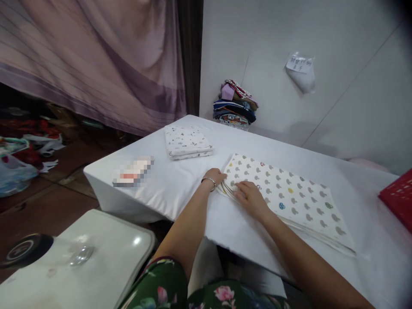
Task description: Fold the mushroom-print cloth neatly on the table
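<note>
A flat stack of white cloth printed with grey and coloured mushroom shapes lies on the white-covered table. My left hand, with a bracelet on its wrist, rests at the stack's near left corner, fingers curled onto the edge. My right hand lies on the same corner, fingers pressed down on the layered edges. A folded white patterned cloth sits apart, further left on the table.
A pile of folded colourful fabrics stands at the table's back by the wall. A red basket is at the right edge. A white stool or box stands near left, and a pink curtain hangs beyond.
</note>
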The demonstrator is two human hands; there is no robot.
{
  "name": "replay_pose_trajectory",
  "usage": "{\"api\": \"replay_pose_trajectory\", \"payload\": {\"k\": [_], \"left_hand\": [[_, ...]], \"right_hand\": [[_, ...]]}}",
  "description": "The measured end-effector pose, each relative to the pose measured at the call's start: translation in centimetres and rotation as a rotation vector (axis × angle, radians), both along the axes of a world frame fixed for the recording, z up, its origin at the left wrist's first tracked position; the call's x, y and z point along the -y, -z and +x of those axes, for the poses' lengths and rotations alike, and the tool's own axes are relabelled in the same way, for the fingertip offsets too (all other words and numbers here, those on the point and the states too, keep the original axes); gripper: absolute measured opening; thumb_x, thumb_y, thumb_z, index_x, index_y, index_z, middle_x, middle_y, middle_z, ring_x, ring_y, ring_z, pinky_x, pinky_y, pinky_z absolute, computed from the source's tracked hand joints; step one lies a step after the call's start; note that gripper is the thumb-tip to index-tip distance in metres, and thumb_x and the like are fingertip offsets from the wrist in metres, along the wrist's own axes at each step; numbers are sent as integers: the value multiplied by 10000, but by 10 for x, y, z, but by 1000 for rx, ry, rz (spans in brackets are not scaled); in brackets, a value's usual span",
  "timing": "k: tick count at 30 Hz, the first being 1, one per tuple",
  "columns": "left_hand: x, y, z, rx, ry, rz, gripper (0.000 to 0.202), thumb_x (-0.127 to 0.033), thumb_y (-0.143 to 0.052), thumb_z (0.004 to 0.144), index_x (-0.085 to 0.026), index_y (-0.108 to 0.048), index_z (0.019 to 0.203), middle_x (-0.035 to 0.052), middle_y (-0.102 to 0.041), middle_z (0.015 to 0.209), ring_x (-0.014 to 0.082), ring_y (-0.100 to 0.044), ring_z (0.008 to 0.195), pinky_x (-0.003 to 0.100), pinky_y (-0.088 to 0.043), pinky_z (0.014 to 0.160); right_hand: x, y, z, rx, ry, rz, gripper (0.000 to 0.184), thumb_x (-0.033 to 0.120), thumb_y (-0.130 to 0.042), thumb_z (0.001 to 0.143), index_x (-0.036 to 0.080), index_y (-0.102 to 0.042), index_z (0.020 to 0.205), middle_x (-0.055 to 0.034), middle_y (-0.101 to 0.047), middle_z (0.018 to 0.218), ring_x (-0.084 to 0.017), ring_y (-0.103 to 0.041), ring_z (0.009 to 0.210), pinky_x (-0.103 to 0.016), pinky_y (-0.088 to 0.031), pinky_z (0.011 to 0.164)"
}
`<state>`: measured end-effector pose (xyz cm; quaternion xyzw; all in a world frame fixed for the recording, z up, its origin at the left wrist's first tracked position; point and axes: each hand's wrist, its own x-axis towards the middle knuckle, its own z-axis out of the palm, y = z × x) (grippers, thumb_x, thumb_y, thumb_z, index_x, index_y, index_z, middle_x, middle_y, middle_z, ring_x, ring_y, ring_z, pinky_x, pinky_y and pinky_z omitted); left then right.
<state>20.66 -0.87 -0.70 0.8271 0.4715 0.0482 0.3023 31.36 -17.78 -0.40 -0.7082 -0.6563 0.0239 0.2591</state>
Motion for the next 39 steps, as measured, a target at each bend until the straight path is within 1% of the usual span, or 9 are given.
{"api": "replay_pose_trajectory", "payload": {"k": [4,8,11,15,22,27,31,35,39], "left_hand": [[0,0,1,-16,8,15,308,-425,-546,752,-166,-693,833,108,-698,948,221,-630,910,256,-447,737],[2,2,2,5,-20,27,428,-533,-471,786,-177,-693,871,112,-690,993,234,-620,946,277,-448,758],[4,4,5,28,-64,39,505,-603,-410,796,-198,-686,917,103,-682,1028,242,-613,962,304,-449,778],[-6,4,19,31,-52,41,444,-538,-437,809,-197,-676,962,99,-674,1066,228,-604,994,292,-439,814],[-42,-2,67,5,-47,1,418,-465,-435,836,-151,-678,967,146,-653,1113,228,-592,1058,269,-432,846],[-55,-6,92,-36,-93,-62,448,-464,-473,813,-109,-651,1021,170,-650,1107,256,-596,1056,279,-448,808],[-60,-11,100,-63,-90,-126,504,-521,-547,745,-91,-654,985,178,-675,1029,274,-637,954,280,-466,711],[-60,-12,102,-13,-55,-85,415,-489,-568,742,-143,-647,956,133,-667,1072,244,-618,991,258,-450,747],[-61,-3,99,48,-72,-20,378,-443,-562,758,-156,-601,999,127,-640,1115,232,-595,1022,267,-442,771]], "right_hand": [[-14,6,-15,217,-35,-71,263,322,-481,875,204,-619,1065,-76,-574,986,-215,-481,901,-348,-377,808],[-13,20,-18,274,-10,-12,282,325,-456,891,206,-588,1109,-88,-550,1004,-218,-466,925,-341,-362,788],[-11,25,-19,281,-10,18,282,321,-454,892,211,-575,1122,-89,-545,1014,-222,-460,942,-346,-363,793],[-11,23,-20,276,-16,24,274,305,-459,889,212,-566,1123,-84,-543,1008,-221,-459,939,-350,-365,793],[-11,24,-19,259,-27,49,277,294,-463,882,218,-550,1134,-89,-543,1040,-226,-461,931,-356,-369,770],[-11,25,-18,244,-41,44,303,281,-463,872,214,-530,1160,-96,-542,1072,-236,-460,929,-370,-373,768],[-11,26,-19,227,-39,20,325,267,-472,862,211,-517,1180,-97,-540,1088,-242,-455,935,-378,-371,778],[-11,26,-19,211,-43,16,322,264,-472,861,214,-519,1175,-97,-534,1103,-242,-452,938,-380,-370,779],[-11,25,-19,189,-42,12,339,262,-465,864,212,-504,1197,-100,-532,1113,-244,-447,944,-385,-369,787]]}}
